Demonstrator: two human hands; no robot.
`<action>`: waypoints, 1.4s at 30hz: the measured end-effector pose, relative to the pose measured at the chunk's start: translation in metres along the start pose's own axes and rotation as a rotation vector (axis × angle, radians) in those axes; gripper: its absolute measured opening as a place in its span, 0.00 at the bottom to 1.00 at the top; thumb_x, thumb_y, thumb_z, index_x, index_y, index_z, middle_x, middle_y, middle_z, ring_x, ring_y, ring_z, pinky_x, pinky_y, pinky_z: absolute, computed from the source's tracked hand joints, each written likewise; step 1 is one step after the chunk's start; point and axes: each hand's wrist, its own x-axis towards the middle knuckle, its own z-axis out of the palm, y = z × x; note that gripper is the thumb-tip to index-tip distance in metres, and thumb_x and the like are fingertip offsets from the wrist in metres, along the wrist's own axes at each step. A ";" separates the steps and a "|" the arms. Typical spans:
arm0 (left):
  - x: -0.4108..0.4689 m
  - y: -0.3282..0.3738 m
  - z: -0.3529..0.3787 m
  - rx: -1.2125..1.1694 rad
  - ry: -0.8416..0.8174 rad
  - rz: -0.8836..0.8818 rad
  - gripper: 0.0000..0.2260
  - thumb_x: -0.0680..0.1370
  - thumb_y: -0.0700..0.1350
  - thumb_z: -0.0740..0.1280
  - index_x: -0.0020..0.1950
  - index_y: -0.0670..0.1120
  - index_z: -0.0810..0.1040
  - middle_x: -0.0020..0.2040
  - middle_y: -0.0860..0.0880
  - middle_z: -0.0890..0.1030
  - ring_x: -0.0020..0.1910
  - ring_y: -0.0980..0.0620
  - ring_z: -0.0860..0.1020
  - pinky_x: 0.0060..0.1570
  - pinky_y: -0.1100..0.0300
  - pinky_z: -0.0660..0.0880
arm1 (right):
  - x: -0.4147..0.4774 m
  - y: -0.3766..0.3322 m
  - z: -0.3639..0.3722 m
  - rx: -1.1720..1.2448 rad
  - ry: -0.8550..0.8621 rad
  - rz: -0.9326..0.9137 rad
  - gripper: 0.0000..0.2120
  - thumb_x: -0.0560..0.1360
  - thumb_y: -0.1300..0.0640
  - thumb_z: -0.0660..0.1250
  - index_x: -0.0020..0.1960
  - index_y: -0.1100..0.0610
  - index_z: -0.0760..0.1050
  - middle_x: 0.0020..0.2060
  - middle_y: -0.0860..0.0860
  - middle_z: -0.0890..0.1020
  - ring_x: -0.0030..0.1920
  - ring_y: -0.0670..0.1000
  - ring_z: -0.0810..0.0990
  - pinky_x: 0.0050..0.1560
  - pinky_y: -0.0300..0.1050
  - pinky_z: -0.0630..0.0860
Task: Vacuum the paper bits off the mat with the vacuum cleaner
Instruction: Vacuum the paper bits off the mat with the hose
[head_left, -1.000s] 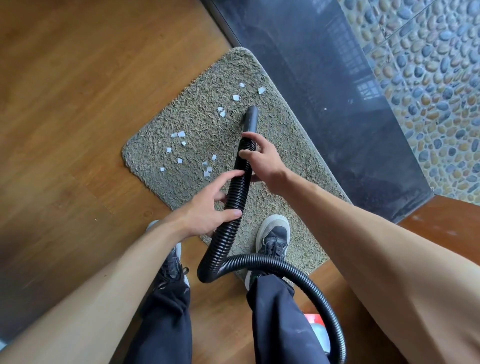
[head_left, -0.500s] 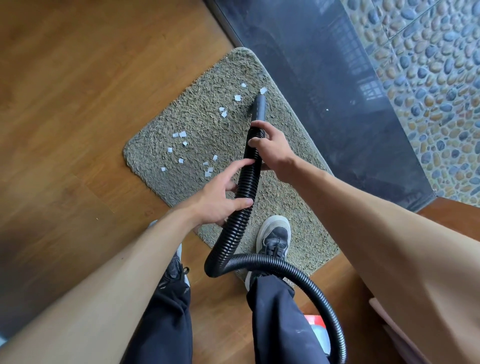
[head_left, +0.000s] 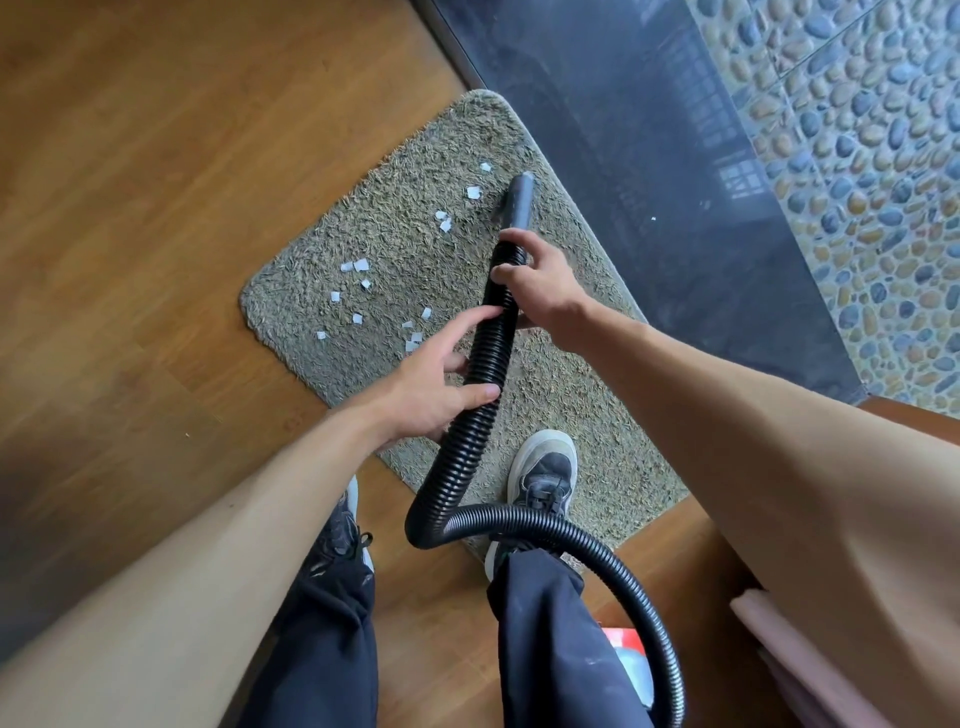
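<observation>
A shaggy grey-brown mat (head_left: 395, 249) lies on the wooden floor. Several white paper bits (head_left: 358, 267) are scattered over its left and upper parts. A black ribbed vacuum hose (head_left: 480, 395) runs up from the lower right and ends in a smooth nozzle (head_left: 519, 200) that rests on the mat near its far right edge, beside one paper bit (head_left: 474, 193). My right hand (head_left: 540, 286) grips the hose just behind the nozzle. My left hand (head_left: 436, 384) holds the hose lower down, fingers loosely wrapped round it.
My two feet in dark shoes (head_left: 543, 478) stand at the mat's near edge, the right one on the mat. A dark glossy threshold strip (head_left: 675, 182) borders the mat on the right, with pebble tiling (head_left: 857, 156) beyond. A red and grey vacuum body (head_left: 626, 660) sits behind my right leg.
The nozzle has moved forward across the mat to its far right part, and the paper bit that lay by the far right edge is no longer visible. Both hands followed along the hose.
</observation>
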 end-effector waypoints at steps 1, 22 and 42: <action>-0.002 -0.003 -0.003 -0.008 0.013 -0.005 0.34 0.79 0.35 0.66 0.72 0.69 0.61 0.59 0.48 0.78 0.48 0.45 0.84 0.33 0.52 0.81 | 0.000 -0.002 0.004 -0.018 -0.018 -0.008 0.27 0.76 0.65 0.62 0.73 0.51 0.65 0.57 0.57 0.78 0.47 0.53 0.83 0.41 0.53 0.84; 0.010 0.020 0.011 0.079 -0.050 -0.007 0.34 0.79 0.36 0.66 0.74 0.67 0.60 0.64 0.44 0.77 0.49 0.45 0.84 0.35 0.53 0.82 | -0.006 0.008 -0.026 0.092 0.091 0.025 0.23 0.77 0.64 0.62 0.70 0.50 0.68 0.46 0.52 0.78 0.43 0.51 0.82 0.37 0.50 0.83; -0.034 -0.034 -0.005 -0.040 0.047 -0.023 0.33 0.78 0.36 0.68 0.69 0.71 0.63 0.59 0.47 0.77 0.47 0.42 0.84 0.37 0.48 0.82 | -0.020 0.019 0.036 0.062 -0.107 0.003 0.24 0.77 0.65 0.61 0.72 0.51 0.66 0.57 0.59 0.77 0.49 0.55 0.81 0.40 0.50 0.82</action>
